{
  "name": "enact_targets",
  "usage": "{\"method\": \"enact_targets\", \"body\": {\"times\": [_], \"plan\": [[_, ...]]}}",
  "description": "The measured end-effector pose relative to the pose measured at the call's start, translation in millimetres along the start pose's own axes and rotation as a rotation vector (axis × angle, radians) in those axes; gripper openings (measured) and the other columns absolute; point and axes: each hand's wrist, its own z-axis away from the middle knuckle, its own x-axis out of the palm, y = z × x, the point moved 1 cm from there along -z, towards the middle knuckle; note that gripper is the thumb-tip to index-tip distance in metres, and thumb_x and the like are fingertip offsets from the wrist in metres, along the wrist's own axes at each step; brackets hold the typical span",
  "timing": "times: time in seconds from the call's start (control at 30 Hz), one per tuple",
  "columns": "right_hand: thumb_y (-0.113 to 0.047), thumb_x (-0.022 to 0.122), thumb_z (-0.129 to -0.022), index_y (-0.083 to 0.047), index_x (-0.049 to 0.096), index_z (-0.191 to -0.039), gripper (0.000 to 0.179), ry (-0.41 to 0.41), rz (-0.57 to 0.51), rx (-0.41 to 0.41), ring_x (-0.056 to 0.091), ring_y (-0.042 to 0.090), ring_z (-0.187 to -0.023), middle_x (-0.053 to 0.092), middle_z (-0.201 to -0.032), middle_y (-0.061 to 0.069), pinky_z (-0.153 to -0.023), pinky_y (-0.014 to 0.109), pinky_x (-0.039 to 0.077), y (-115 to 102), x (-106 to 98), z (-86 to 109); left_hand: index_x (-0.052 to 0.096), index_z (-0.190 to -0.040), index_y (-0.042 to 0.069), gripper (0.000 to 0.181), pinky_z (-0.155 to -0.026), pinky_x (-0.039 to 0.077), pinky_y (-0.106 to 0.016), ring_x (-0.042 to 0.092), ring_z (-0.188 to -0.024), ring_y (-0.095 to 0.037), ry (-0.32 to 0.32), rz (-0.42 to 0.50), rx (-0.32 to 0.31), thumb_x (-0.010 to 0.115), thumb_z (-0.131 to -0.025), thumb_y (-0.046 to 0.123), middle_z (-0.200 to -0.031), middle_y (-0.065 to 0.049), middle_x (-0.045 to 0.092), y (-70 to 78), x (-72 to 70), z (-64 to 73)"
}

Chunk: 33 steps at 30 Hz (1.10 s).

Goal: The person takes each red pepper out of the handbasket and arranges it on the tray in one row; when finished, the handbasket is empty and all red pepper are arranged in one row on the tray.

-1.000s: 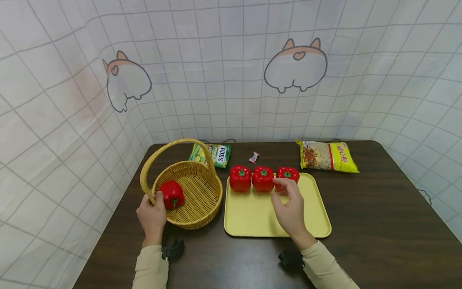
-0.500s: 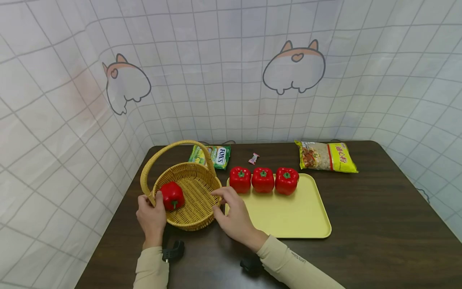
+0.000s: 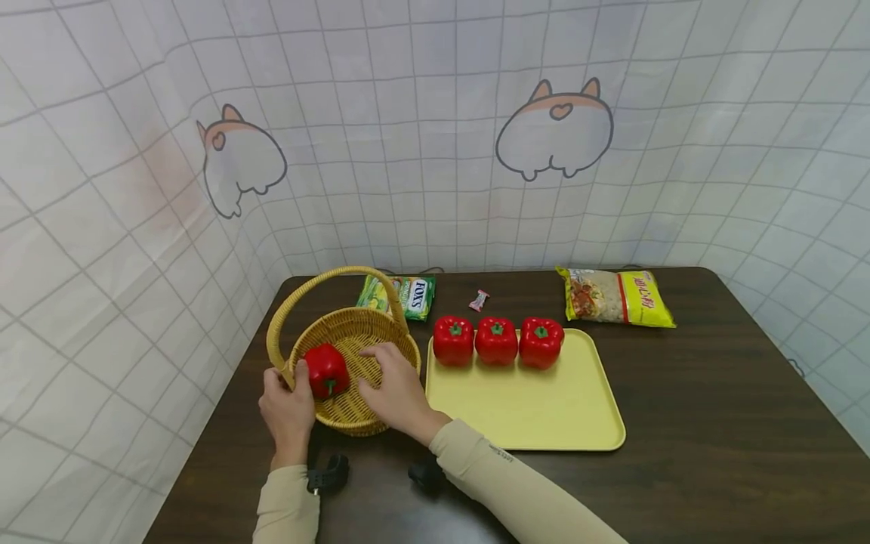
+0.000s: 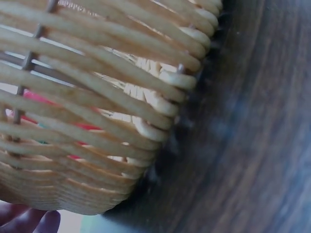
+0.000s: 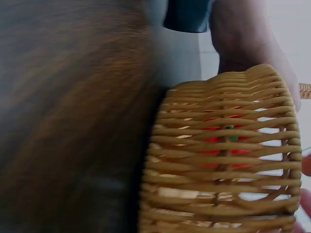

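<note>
My left hand (image 3: 288,412) grips the left rim of a yellow wicker basket (image 3: 350,323), at the foot of its tall handle (image 3: 340,270). Inside, against the left wall, one red bell pepper (image 3: 326,372) lies with its green stem toward me. Over the basket's right part reaches my right hand (image 3: 401,393), thumb and forefinger apart and nothing between them. Both wrist views are filled mostly by the woven side of the basket (image 4: 87,107), and red shows through its gaps. Only fingertips (image 4: 46,222) appear at the lower left of the left wrist view.
To the basket's right lies a yellow tray (image 3: 523,408) with three red bell peppers (image 3: 497,341) in a row along its back edge. Behind are a green snack bag (image 3: 411,296), a small pink wrapped candy (image 3: 479,300) and a yellow noodle packet (image 3: 615,296).
My right hand has swung left, from the rightmost pepper on the tray to above the basket, carrying nothing. The left hand keeps its hold on the basket, and the peppers stay put.
</note>
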Motion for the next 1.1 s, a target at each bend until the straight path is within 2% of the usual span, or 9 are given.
{"method": "enact_targets", "body": {"times": [0.1, 0.23, 0.43, 0.57, 0.73, 0.9, 1.1], "plan": [[-0.023, 0.070, -0.087, -0.009, 0.056, -0.130, 0.047, -0.063, 0.006, 0.069, 0.057, 0.023, -0.117, 0.055, -0.126, 0.004, -0.097, 0.036, 0.046, -4.2, 6.5, -7.6, 0.051, -0.094, 0.001, 0.042, -0.062, 0.038, -0.041, 0.055, -0.070, -0.035, 0.000, 0.003, -0.016, 0.055, -0.096, 0.043, -0.081, -0.022, 0.063, -0.7, -0.6, 0.9], [-0.029, 0.070, -0.087, -0.007, 0.054, -0.133, 0.053, -0.115, -0.038, 0.163, 0.055, 0.024, -0.118, 0.054, -0.128, 0.007, -0.097, 0.037, 0.046, -10.3, 16.6, -17.1, 0.052, -0.094, 0.000, 0.042, -0.060, 0.039, -0.041, 0.055, -0.069, -0.035, 0.010, -0.009, -0.010, 0.055, -0.096, 0.042, -0.080, -0.022, 0.063, -1.6, -1.8, 1.3], [-0.036, 0.072, -0.086, -0.009, 0.053, -0.133, 0.057, -0.101, -0.068, 0.293, 0.054, 0.021, -0.115, 0.054, -0.127, 0.005, -0.094, 0.036, 0.047, -12.1, 32.0, -27.6, 0.051, -0.093, 0.001, 0.042, -0.058, 0.038, -0.041, 0.055, -0.066, -0.035, 0.010, -0.027, 0.016, 0.055, -0.096, 0.042, -0.076, -0.021, 0.061, -0.6, -2.2, -0.5], [-0.038, 0.073, -0.085, -0.009, 0.051, -0.134, 0.061, -0.080, -0.091, 0.330, 0.052, 0.022, -0.117, 0.054, -0.130, 0.006, -0.095, 0.038, 0.047, -11.9, 37.1, -34.0, 0.051, -0.093, 0.001, 0.043, -0.058, 0.038, -0.042, 0.055, -0.066, -0.036, 0.019, -0.053, 0.033, 0.055, -0.096, 0.043, -0.074, -0.021, 0.060, 0.3, -1.3, -3.0], [-0.043, 0.074, -0.083, -0.007, 0.048, -0.137, 0.069, -0.113, -0.073, 0.348, 0.050, 0.024, -0.122, 0.051, -0.135, 0.009, -0.097, 0.040, 0.046, -10.8, 38.0, -41.2, 0.053, -0.095, 0.000, 0.043, -0.055, 0.038, -0.042, 0.055, -0.063, -0.035, 0.032, -0.078, 0.062, 0.054, -0.096, 0.043, -0.074, -0.020, 0.060, 2.8, -0.3, -5.7], [-0.049, 0.070, -0.084, -0.005, 0.045, -0.141, 0.076, -0.171, -0.076, 0.390, 0.051, 0.025, -0.123, 0.051, -0.138, 0.012, -0.097, 0.040, 0.047, -8.8, 40.3, -44.2, 0.053, -0.094, 0.000, 0.041, -0.055, 0.038, -0.041, 0.054, -0.062, -0.034, 0.038, -0.078, 0.055, 0.055, -0.096, 0.042, -0.072, -0.019, 0.060, 1.2, -0.3, -4.5], [-0.055, 0.067, -0.085, -0.004, 0.045, -0.140, 0.078, -0.171, -0.083, 0.437, 0.055, 0.026, -0.117, 0.054, -0.136, 0.013, -0.094, 0.042, 0.049, -6.0, 45.7, -43.3, 0.053, -0.093, 0.001, 0.041, -0.053, 0.037, -0.038, 0.052, -0.060, -0.033, 0.028, -0.084, 0.046, 0.055, -0.096, 0.042, -0.071, -0.017, 0.058, 0.8, -0.1, -1.5]]}}
